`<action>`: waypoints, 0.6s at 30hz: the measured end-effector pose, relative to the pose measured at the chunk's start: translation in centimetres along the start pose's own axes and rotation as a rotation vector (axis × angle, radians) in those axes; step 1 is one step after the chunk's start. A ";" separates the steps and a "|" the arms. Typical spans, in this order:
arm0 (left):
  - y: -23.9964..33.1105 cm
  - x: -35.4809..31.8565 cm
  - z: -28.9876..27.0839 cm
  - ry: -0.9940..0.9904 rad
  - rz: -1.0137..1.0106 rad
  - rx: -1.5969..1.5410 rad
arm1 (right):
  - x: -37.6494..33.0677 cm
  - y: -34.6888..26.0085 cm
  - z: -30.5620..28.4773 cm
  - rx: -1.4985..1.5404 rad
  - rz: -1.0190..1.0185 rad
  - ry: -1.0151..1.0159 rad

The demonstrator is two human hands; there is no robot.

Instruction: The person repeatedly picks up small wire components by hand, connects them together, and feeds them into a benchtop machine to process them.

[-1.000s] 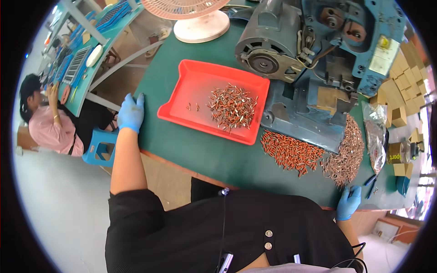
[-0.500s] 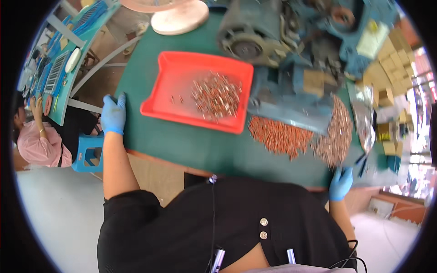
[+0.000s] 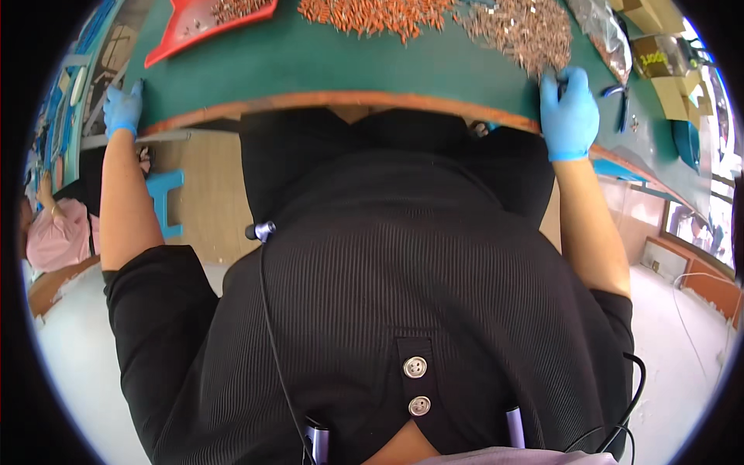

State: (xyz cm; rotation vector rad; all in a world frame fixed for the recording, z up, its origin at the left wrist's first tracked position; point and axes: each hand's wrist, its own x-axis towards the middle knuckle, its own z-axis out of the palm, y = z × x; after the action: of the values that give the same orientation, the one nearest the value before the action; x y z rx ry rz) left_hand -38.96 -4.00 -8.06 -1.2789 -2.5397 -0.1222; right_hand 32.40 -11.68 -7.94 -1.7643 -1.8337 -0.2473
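My left hand [image 3: 124,110], in a blue glove, rests at the left edge of the green table [image 3: 333,74]. Its thumb stands apart from the loosely bent fingers, and nothing shows in it. My right hand [image 3: 571,116], also blue-gloved, lies by the table's front edge at the right. Its thumb and fingers curve around something dark that I cannot make out. Just beyond its fingertips spreads a pile of small brownish metal pieces [image 3: 523,31]. Left of that lies a pile of small orange-red pieces [image 3: 372,14]. A red tray [image 3: 174,43] holds more small pieces, its far part cut off.
Pliers with dark blue handles [image 3: 623,108] lie right of my right hand. Beyond them are a clear plastic bag [image 3: 604,35] and cardboard boxes [image 3: 682,97]. At far left, a person in pink [image 3: 62,232] sits near a blue stool [image 3: 165,201].
The view has tilted down toward my body, so the tray and piles sit higher and the blue machine has left the picture. Both hands stay near the table's edges.
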 end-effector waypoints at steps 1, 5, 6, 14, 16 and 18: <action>-0.3 -1.5 1.1 0.055 -0.008 -0.002 | -0.8 0.6 0.1 0.003 -0.012 0.004; 0.9 -5.9 2.5 0.026 -0.184 -0.048 | -2.9 2.6 0.3 -0.066 0.017 -0.037; 1.5 -5.7 1.5 0.003 -0.191 -0.036 | -2.6 2.8 0.2 -0.047 0.025 -0.051; 4.6 -5.4 0.0 0.008 -0.175 -0.018 | -0.8 5.4 -0.3 -0.052 0.044 -0.051; 5.2 -4.9 -0.4 0.004 -0.167 -0.004 | 0.1 5.9 -0.3 -0.076 0.014 -0.018; 4.0 -4.5 -0.1 0.002 -0.148 0.001 | -0.1 6.0 -0.1 -0.060 -0.003 -0.014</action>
State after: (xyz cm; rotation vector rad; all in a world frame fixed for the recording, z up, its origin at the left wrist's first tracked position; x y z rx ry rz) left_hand -33.20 -5.06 -9.52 -1.0890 -2.6305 -0.1534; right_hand 38.21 -11.16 -9.48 -1.8084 -1.8565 -0.2945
